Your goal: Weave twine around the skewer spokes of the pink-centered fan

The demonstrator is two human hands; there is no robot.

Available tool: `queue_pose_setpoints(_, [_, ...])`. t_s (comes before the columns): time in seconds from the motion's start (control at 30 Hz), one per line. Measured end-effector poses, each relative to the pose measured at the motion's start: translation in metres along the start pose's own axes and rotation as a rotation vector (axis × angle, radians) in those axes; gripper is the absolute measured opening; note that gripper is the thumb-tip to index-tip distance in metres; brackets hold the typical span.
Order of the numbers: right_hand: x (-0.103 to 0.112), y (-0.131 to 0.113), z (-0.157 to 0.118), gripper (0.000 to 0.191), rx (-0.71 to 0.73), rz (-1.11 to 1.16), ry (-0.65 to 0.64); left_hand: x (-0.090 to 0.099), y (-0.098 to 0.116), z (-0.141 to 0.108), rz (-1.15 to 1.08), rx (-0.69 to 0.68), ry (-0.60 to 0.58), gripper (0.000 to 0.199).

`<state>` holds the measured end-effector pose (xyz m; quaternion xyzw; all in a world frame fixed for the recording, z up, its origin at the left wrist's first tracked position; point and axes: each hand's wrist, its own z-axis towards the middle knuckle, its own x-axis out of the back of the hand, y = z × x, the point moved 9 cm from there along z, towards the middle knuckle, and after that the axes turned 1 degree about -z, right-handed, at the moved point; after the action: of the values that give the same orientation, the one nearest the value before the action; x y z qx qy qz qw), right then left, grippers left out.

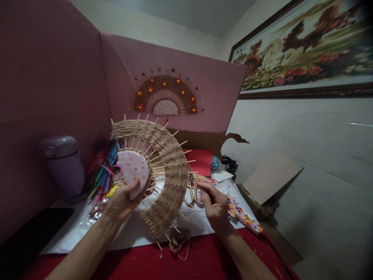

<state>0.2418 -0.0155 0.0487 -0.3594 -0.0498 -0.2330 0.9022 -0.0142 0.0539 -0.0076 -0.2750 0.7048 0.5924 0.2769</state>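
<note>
A woven fan (171, 159) of brown twine on thin wooden sticks is held up above the table, its arc turned to the right. At its inner side is a pale half-circle (132, 169) with pink dots. My left hand (122, 200) grips this half-circle, thumb on the front and the other fingers mostly hidden behind. To the right of the fan, my right hand (215, 204) is closed, thumb and fingers pinched near the stick ends; what it holds, if anything, is too small to tell. Scissors (191, 188) lie between the fan and that hand.
Colourful strips (106, 171) and a purple bottle (65, 167) stand at the left. Red sheets (201, 159), blue yarn (215, 162) and a flower-patterned tool (247, 221) with a cord lie at the right. A decorated fan (166, 83) hangs on the pink board (215, 81) behind.
</note>
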Motion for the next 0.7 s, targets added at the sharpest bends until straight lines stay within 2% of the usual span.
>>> queue_pose_setpoints(0.27, [-0.007, -0.018, -0.007, 0.028, 0.2, -0.12, -0.057, -0.004, -0.001, 0.0, 0.0, -0.021, -0.025, 0.029])
queue_pose_setpoints(0.7, [-0.006, -0.02, -0.004, 0.026, 0.207, -0.098, -0.068, -0.002, -0.012, -0.005, -0.116, 0.059, 0.072, 0.028])
